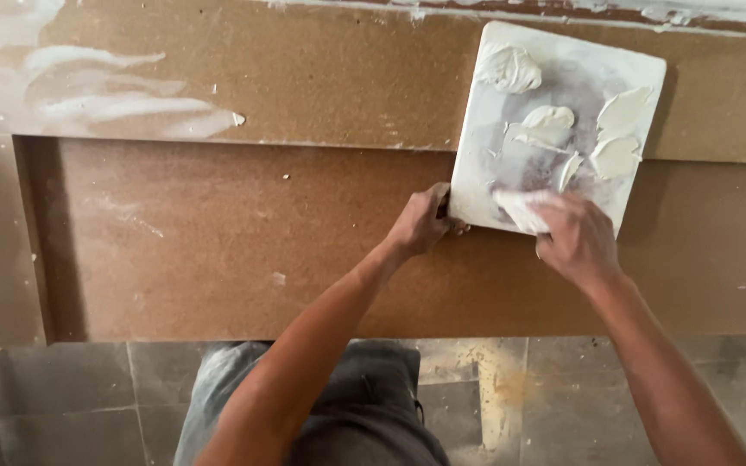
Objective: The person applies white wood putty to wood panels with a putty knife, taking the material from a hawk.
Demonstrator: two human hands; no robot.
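Left hand (420,223) is pinching the putty board's (554,121) corner, right hand (576,237) gripping a putty-laden scraper (521,210) — blobs risk sliding off the tilted board.

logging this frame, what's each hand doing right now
Left hand: closed on the lower left edge of the putty board.
Right hand: closed on a putty knife, blade on the board.

White putty-smeared board (554,129); brown panel (243,233); grey floor (71,388)
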